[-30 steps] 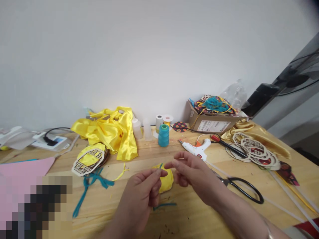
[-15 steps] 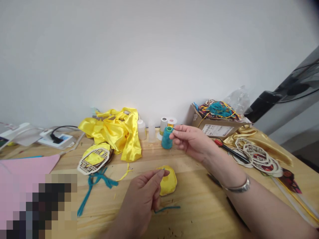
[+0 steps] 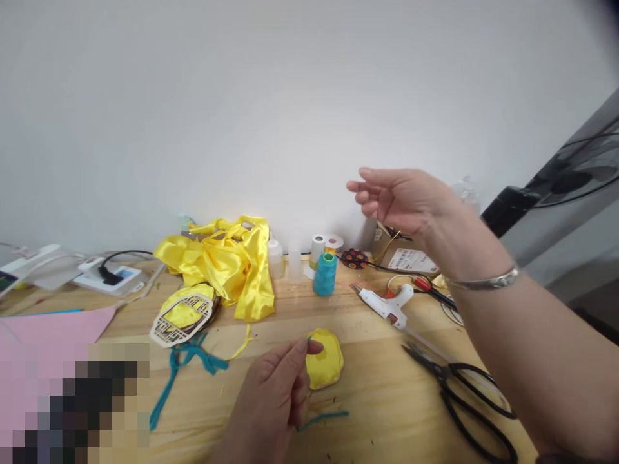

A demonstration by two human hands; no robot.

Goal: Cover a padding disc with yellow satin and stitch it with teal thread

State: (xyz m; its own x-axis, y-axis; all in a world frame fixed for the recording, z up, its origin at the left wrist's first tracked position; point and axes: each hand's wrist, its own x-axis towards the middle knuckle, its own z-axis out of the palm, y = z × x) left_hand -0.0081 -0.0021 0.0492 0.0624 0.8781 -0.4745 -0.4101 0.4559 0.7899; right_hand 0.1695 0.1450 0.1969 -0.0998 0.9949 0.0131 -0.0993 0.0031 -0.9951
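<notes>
My left hand [image 3: 278,390] is low at the table's front, thumb and forefinger pinched on a thin teal thread end just above a small yellow padded piece [image 3: 329,361] lying on the wooden table [image 3: 367,399]. My right hand [image 3: 403,200] is raised high in front of the wall, right of the teal thread spool [image 3: 325,274]. Its fingertips are pressed together, and what they hold is too fine to see. A silver bracelet [image 3: 483,281] circles that wrist. A short teal cord [image 3: 322,419] lies beside my left hand.
Black scissors [image 3: 459,383] and a white glue gun [image 3: 387,303] lie at right. Yellow satin cloth [image 3: 222,258], a wooden cut-out frame [image 3: 182,314] and teal cord [image 3: 188,361] lie at left. Pink paper [image 3: 43,328], small bottles [image 3: 275,258] and a cardboard box [image 3: 411,259] are also there.
My right hand went from beside my left hand to the teal spool, then rose high and to the right. My left hand kept its pinch over the yellow piece.
</notes>
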